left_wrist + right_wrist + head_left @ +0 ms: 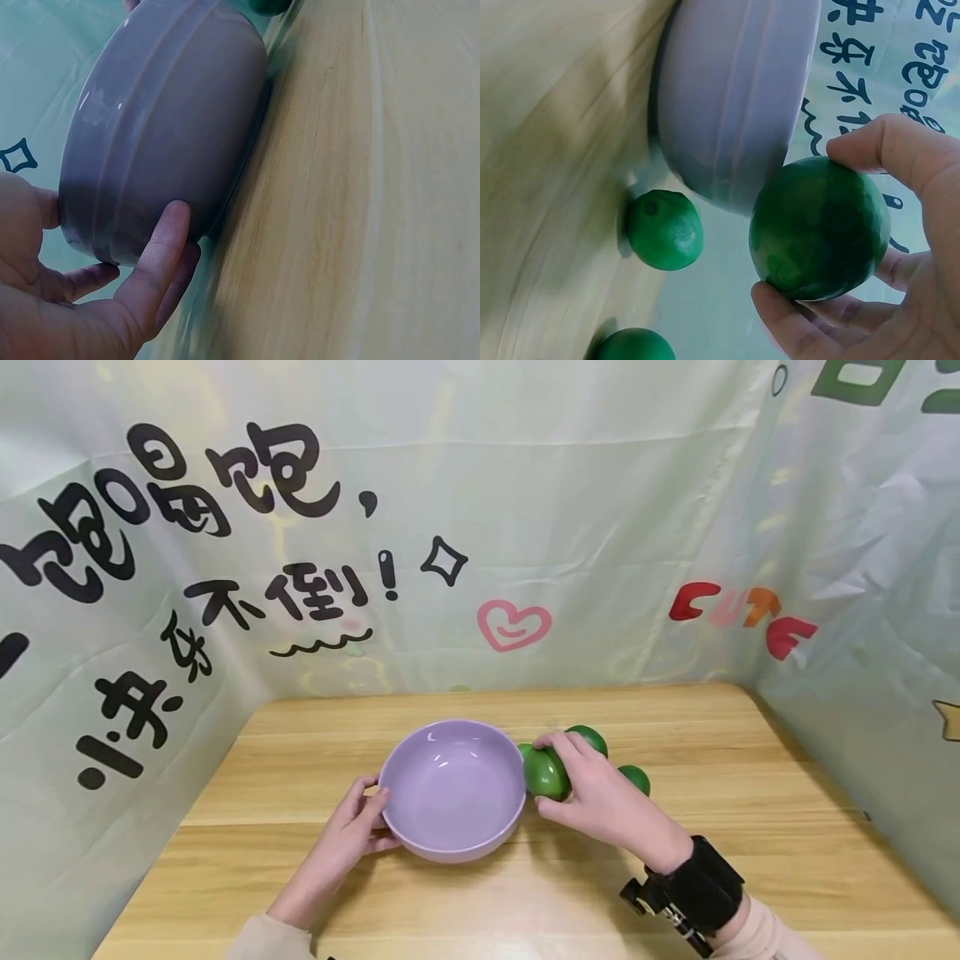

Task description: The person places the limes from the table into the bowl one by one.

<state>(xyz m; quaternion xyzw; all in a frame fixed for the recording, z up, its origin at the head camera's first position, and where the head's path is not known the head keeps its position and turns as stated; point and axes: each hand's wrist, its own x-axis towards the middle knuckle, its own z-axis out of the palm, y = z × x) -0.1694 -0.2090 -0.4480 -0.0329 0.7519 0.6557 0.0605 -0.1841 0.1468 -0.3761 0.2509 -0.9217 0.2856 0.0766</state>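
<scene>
Head view: the purple bowl (453, 789) stands on the tabletop (705, 735), the left hand (357, 827) gripping its left side. Just right of the bowl, the right hand (600, 787) grips a green fruit (546, 774); three more green fruits (635, 779) lie to the bowl's right.

Left wrist view: fingers brace the bowl's outer wall, apparently steadying it.

Right wrist view: thumb and fingertips hold the fruit beside the bowl's rim. The step seems a carry to the bowl; the next move likely calls for clearing its rim before letting go.

The right wrist view crops the bowl (731, 97).
</scene>
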